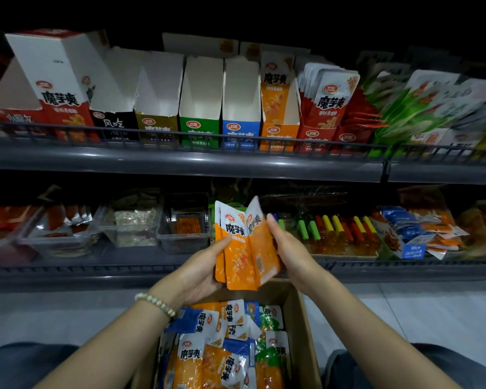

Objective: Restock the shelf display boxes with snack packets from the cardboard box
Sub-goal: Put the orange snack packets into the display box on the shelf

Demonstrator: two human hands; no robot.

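Note:
My left hand holds a small stack of orange snack packets upright, above the cardboard box. My right hand grips the stack's right side, fingers curled behind the rightmost packet. The box below holds several mixed orange, blue and green packets. On the upper shelf stand display boxes: the orange one has a few packets in it, while the blue, green and yellow boxes look empty.
A red display box full of red packets stands right of the orange one. A wire rail runs along the upper shelf's front. The lower shelf carries clear tubs and other snacks. My knees flank the cardboard box.

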